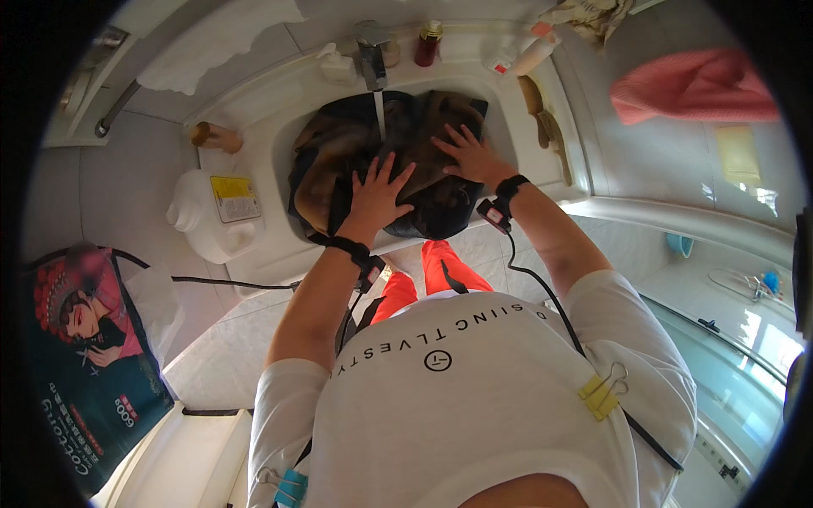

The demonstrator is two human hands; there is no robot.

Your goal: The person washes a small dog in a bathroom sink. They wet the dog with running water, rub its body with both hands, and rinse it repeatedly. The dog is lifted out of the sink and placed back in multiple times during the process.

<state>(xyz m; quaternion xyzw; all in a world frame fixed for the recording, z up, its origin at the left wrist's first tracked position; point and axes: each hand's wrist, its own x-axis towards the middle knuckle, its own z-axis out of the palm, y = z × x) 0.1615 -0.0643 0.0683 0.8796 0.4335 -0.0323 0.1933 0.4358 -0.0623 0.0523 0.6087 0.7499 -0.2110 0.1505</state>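
Observation:
Dark, wet fabric with brownish patches fills the bowl of the white sink. A stream of water runs onto it from the metal faucet. My left hand lies on the fabric near the middle, palm down with fingers spread. To its right, my right hand rests flat on the same cloth, its fingers also apart. Neither hand grips the material. Both wrists wear black straps with small cabled devices. Underwater parts of the cloth are hard to make out.
On the sink's left ledge stand a white jug and a brown-capped container. A red bottle is behind the bowl. Brushes lie along the right rim. A pink towel hangs right; a printed bag hangs left.

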